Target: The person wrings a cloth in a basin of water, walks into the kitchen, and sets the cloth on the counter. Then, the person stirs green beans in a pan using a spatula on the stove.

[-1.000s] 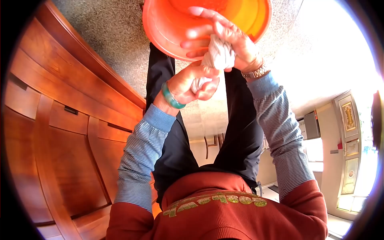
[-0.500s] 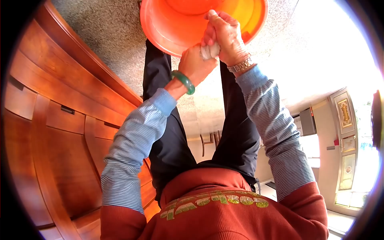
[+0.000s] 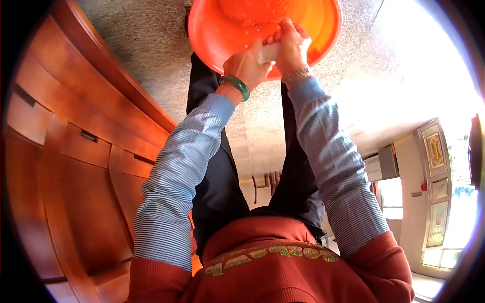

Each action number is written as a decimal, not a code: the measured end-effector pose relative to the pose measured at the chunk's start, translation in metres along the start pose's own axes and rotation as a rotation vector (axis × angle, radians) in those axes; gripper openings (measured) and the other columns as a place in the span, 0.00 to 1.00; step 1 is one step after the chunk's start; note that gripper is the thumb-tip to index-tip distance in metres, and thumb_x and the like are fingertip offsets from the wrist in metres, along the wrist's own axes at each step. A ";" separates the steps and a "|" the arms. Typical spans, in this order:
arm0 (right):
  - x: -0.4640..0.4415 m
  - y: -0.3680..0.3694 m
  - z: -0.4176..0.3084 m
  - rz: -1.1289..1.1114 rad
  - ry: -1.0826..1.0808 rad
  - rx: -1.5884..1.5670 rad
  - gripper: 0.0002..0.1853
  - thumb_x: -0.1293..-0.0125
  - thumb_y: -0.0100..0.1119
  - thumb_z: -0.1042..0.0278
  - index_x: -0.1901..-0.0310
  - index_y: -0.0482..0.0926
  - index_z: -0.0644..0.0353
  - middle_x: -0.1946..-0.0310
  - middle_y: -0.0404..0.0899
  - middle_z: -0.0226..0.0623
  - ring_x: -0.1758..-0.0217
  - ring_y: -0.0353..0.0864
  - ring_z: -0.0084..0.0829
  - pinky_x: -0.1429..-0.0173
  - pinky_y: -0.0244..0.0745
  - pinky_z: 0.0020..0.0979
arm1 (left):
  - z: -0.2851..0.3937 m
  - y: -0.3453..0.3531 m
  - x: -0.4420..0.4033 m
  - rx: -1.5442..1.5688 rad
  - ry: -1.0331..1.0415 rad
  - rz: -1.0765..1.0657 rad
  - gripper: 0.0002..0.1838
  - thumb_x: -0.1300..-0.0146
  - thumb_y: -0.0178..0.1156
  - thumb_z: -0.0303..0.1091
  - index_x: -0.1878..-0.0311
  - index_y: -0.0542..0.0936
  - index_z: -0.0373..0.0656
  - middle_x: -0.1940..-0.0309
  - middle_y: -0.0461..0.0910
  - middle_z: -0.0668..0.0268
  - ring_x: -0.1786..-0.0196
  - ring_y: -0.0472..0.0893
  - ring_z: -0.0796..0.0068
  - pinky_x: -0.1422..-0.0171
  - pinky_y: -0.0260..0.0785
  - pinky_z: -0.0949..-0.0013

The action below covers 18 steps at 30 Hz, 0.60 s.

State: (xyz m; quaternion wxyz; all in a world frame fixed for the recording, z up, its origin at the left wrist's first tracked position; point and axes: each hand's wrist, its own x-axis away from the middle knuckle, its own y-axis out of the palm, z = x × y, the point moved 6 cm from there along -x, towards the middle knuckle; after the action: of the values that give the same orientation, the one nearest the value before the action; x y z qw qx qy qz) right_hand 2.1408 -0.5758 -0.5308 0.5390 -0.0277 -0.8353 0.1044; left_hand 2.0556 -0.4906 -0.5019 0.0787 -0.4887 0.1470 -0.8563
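A white cloth [image 3: 270, 52] is stretched short and bunched between my two hands, over the near side of an orange plastic basin [image 3: 208, 38]. My left hand [image 3: 246, 68], with a green bangle at the wrist, is closed around the cloth's left end. My right hand [image 3: 293, 49], wearing a metal watch, grips the other end with its fingers curled. Broken, splashing water [image 3: 257, 12] shows in the basin beyond my hands. Parts of the cloth are hidden inside both fists.
Along the left runs a wooden panelled bench or cabinet [image 3: 96, 202]. My legs [image 3: 217, 166] are on either side below the basin, on a speckled floor [image 3: 146, 45]. A patterned door [image 3: 437, 177] and a grey box-like object [image 3: 388, 162] stand far right, near strong light.
More of the cloth shows between my hands, which have shifted in their grip. Splashes and drops now appear in the basin. The basin sits slightly further right in view.
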 end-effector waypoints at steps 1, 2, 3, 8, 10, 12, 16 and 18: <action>0.011 0.002 -0.010 -0.126 -0.050 0.009 0.10 0.39 0.49 0.67 0.68 0.71 0.68 0.84 0.67 0.35 0.81 0.72 0.32 0.73 0.72 0.34 | 0.007 -0.007 0.007 0.003 0.024 -0.060 0.18 0.52 0.62 0.37 0.58 0.73 0.42 0.70 0.78 0.50 0.65 0.78 0.49 0.65 0.70 0.56; 0.021 -0.002 -0.019 -0.130 -0.051 0.001 0.10 0.39 0.49 0.67 0.68 0.71 0.68 0.84 0.67 0.35 0.81 0.72 0.32 0.73 0.72 0.34 | 0.013 -0.010 0.013 0.007 0.050 -0.125 0.20 0.51 0.63 0.39 0.56 0.72 0.43 0.71 0.78 0.50 0.65 0.78 0.49 0.64 0.70 0.56; 0.030 0.002 -0.027 -0.295 -0.001 -0.023 0.12 0.37 0.49 0.62 0.65 0.72 0.65 0.83 0.70 0.37 0.81 0.73 0.32 0.74 0.73 0.32 | 0.017 -0.013 0.018 0.098 0.207 -0.096 0.22 0.50 0.63 0.40 0.53 0.72 0.41 0.78 0.77 0.58 0.77 0.77 0.63 0.75 0.68 0.64; 0.051 0.014 -0.044 -0.944 0.227 -0.093 0.36 0.37 0.40 0.36 0.39 0.60 0.61 0.52 0.73 0.53 0.55 0.79 0.44 0.55 0.77 0.40 | 0.047 -0.007 0.078 1.252 -0.359 -0.924 0.21 0.42 0.58 0.42 0.52 0.69 0.38 0.85 0.64 0.73 0.89 0.57 0.88 0.86 0.47 0.83; 0.068 0.026 -0.046 -1.106 0.283 -0.226 0.39 0.38 0.40 0.34 0.36 0.54 0.60 0.48 0.69 0.54 0.52 0.77 0.46 0.54 0.77 0.41 | 0.062 -0.003 0.097 1.591 -0.458 -1.119 0.24 0.40 0.56 0.45 0.50 0.66 0.38 0.86 0.63 0.73 0.91 0.55 0.87 0.85 0.47 0.82; 0.100 0.039 -0.055 -1.365 0.318 -0.402 0.45 0.39 0.40 0.34 0.33 0.41 0.62 0.50 0.71 0.54 0.51 0.77 0.48 0.50 0.75 0.45 | 0.071 0.000 0.106 1.796 -0.437 -1.155 0.25 0.39 0.54 0.48 0.49 0.64 0.38 0.86 0.62 0.73 0.91 0.54 0.86 0.85 0.48 0.81; 0.116 0.043 -0.074 -1.467 0.295 -0.648 0.33 0.33 0.44 0.51 0.37 0.53 0.69 0.84 0.69 0.31 0.75 0.76 0.31 0.59 0.77 0.37 | 0.094 -0.010 0.122 2.186 -0.222 -1.239 0.22 0.38 0.53 0.47 0.50 0.67 0.39 0.84 0.63 0.71 0.90 0.55 0.84 0.84 0.49 0.80; 0.122 0.048 -0.084 -1.418 0.380 -0.485 0.20 0.32 0.44 0.59 0.48 0.65 0.68 0.89 0.61 0.26 0.83 0.69 0.23 0.67 0.76 0.35 | 0.103 -0.015 0.130 2.191 -0.266 -1.238 0.23 0.42 0.56 0.46 0.50 0.64 0.42 0.86 0.62 0.74 0.90 0.53 0.84 0.84 0.46 0.78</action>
State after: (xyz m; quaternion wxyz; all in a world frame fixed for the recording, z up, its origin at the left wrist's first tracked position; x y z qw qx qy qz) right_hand 2.1624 -0.4978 -0.3979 0.5899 0.3791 -0.5463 -0.4581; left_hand 2.0774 -0.5308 -0.3417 0.0423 -0.2365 -0.8988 -0.3667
